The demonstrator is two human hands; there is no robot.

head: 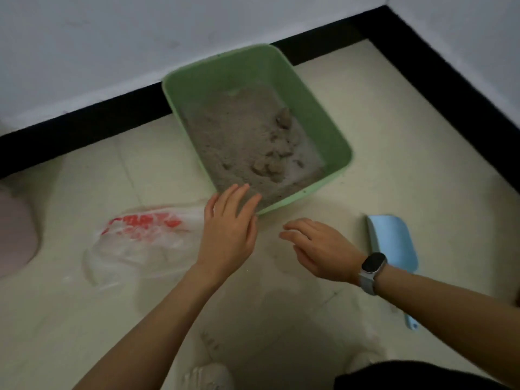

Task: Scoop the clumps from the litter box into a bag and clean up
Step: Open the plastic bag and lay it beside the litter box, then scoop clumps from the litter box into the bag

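Observation:
A green litter box sits on the tiled floor near the wall, filled with grey litter and several clumps towards its right side. My left hand hovers open at the box's near corner, fingers spread, holding nothing. My right hand, with a watch on the wrist, is open just above the floor in front of the box. A clear plastic bag with red print lies flat to the left of my left hand. A light blue scoop lies on the floor behind my right wrist, its handle partly hidden by my forearm.
A black skirting board runs along the white walls, meeting in a corner at the back right. A pink rounded object sits at the left edge. My shoe and dark clothing show at the bottom. Some litter grains lie on the floor.

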